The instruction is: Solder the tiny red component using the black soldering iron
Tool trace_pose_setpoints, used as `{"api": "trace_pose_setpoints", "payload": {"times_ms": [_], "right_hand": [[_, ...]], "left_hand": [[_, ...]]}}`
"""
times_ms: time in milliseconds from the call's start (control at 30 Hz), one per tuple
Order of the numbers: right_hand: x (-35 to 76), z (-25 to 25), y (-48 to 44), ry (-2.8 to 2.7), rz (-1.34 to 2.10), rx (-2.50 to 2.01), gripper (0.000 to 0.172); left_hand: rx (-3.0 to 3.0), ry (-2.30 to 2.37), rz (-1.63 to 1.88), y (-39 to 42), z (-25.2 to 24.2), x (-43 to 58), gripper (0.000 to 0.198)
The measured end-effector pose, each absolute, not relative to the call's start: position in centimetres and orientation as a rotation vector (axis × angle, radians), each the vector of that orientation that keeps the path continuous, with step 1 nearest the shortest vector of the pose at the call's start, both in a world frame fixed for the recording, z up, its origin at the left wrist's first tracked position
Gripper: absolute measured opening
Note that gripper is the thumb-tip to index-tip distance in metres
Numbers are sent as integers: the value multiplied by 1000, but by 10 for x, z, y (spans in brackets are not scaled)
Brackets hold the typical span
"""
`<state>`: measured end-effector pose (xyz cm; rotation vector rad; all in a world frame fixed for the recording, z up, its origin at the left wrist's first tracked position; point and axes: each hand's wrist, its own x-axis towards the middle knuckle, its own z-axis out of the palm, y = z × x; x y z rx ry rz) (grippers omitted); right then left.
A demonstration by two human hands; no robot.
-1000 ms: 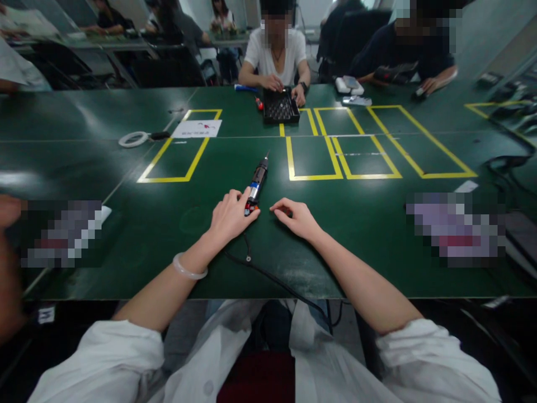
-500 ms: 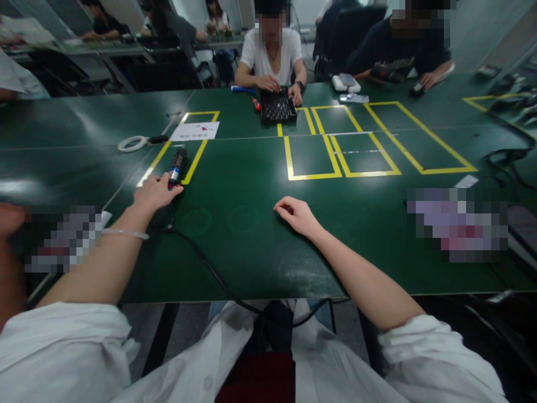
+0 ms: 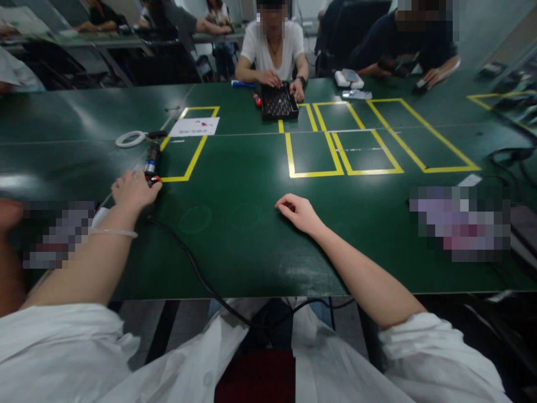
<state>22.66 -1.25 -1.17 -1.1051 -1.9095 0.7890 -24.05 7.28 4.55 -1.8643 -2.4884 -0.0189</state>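
Stretched out to the left, my left hand (image 3: 135, 190) has its fingers and thumb around the near end of a black cylindrical corded tool (image 3: 152, 159) with a blue and silver band and a bit of red. The tool lies just left of a yellow tape outline (image 3: 196, 159); a black cable (image 3: 188, 254) runs from near the hand over the table edge to my lap. My right hand (image 3: 298, 212) rests on the green table (image 3: 260, 257), fingers curled in, with nothing visible in them.
A paper sheet (image 3: 194, 126) and a white cable loop (image 3: 131, 139) lie beyond my left hand. Across the table a person handles a black tray of small parts (image 3: 280, 103). More tape outlines (image 3: 314, 174) mark the right side. Blurred-out items (image 3: 461, 224) lie at right.
My left hand has moved left with the corded tool, out of the yellow outline to its left side. The cable shifted with it. My right hand stays put.
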Motion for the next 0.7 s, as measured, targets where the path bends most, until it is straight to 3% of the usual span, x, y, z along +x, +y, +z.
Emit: {"api": "trace_pose_setpoints", "payload": {"times_ms": [333, 467, 567, 600, 700], "right_hand": [[227, -12, -13, -1921, 808, -1126, 15], [228, -10, -14, -1892, 818, -1132, 15], [228, -8, -15, -1901, 813, -1130, 15], [228, -8, -15, -1913, 814, -1128, 15], [228, -8, -15, -1913, 807, -1134, 16]], "left_hand": [[-1916, -2475, 27, 47, 42, -260, 86], [-2060, -2495, -288, 25, 55, -235, 63], [-2585, -2696, -558, -22, 76, -207, 55], [-2823, -2739, -425, -42, 83, -197, 53], [-3494, -2654, 570, -105, 89, -163, 44]]}}
